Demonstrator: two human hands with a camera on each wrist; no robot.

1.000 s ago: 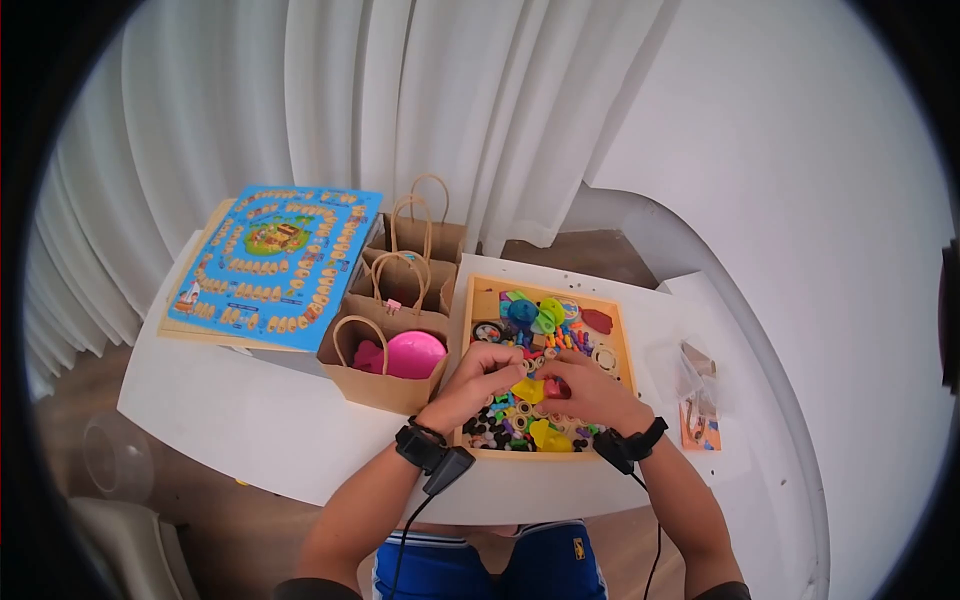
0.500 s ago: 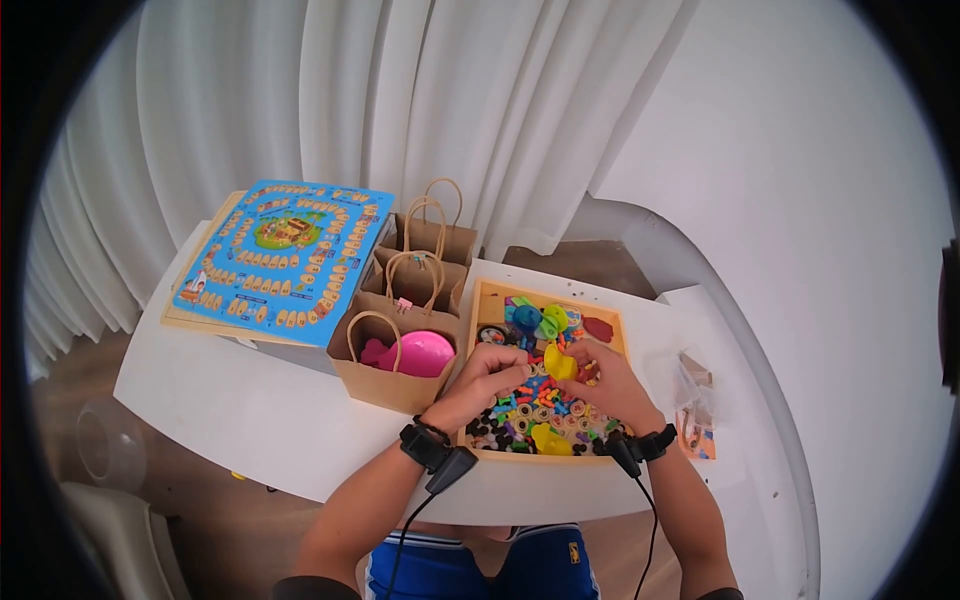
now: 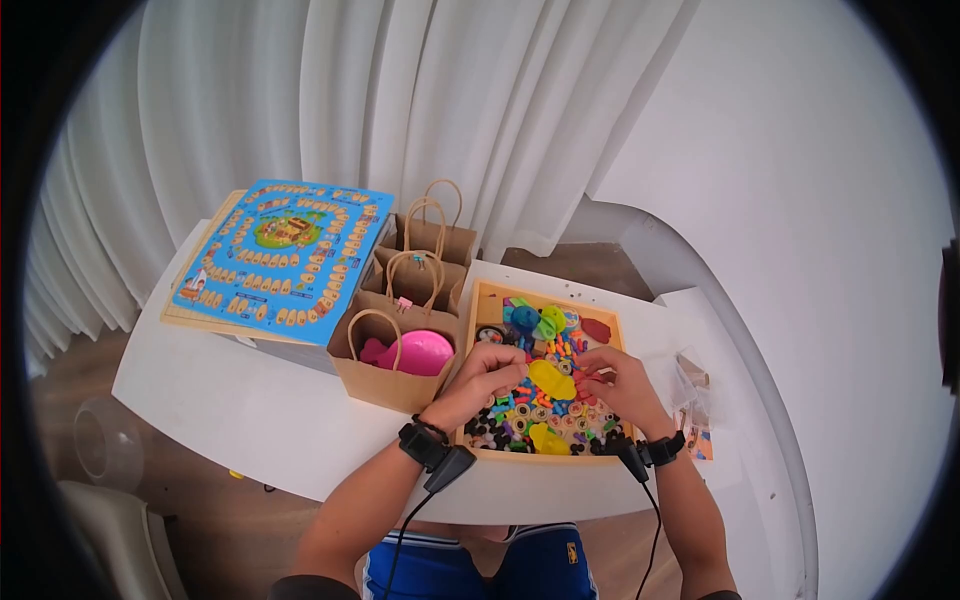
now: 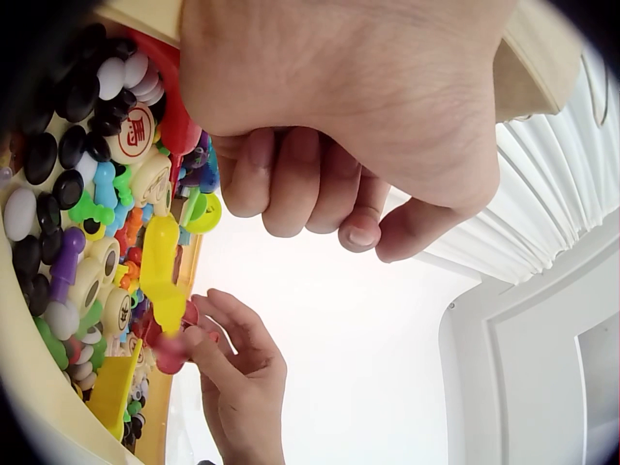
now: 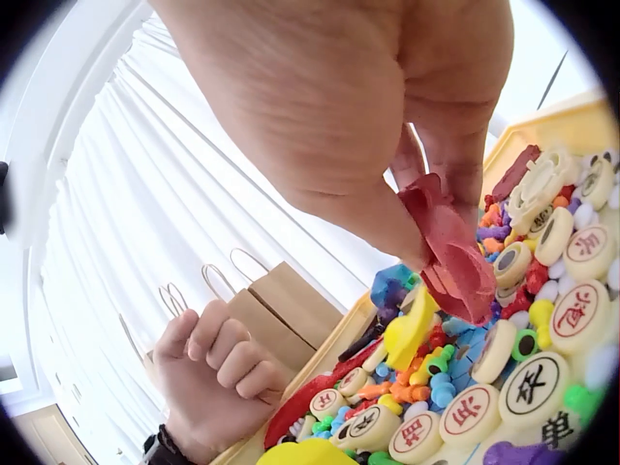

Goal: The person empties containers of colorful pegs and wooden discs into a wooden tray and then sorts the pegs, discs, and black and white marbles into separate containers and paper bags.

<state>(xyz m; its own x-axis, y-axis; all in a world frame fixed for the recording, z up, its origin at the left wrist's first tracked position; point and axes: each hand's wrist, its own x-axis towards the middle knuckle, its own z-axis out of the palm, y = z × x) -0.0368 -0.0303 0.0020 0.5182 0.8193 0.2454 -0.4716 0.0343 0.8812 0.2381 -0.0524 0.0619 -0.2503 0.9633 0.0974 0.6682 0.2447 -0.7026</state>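
Over the wooden tray (image 3: pixel 540 458) my right hand (image 3: pixel 622 388) pinches a crumpled-looking red piece (image 5: pixel 455 266) between thumb and fingers; its exact kind I cannot tell. Just left of those fingertips, a yellow plastic piece (image 3: pixel 552 379) lies on the mixed small toys. My left hand (image 3: pixel 482 380) hovers at the tray's left side, fingers loosely curled and holding nothing. Beneath both hands are xiangqi discs (image 5: pixel 538 387), black and white round stones (image 4: pixel 41 157) and small coloured figures. A long red piece (image 5: pixel 310 397) lies along the tray edge near the left hand.
Brown paper bags (image 3: pixel 385 388) stand left of the tray, the front one holding a pink item (image 3: pixel 425 352). Farther left lies a blue game board (image 3: pixel 285 265). A second yellow piece (image 3: pixel 547 440) sits at the tray's front. Clear plastic packaging (image 3: pixel 692 385) lies to the right.
The yellow piece, earlier lifted in my right hand, now lies on the toys. My right hand has shifted right with the red piece. The left hand stays about where it was.
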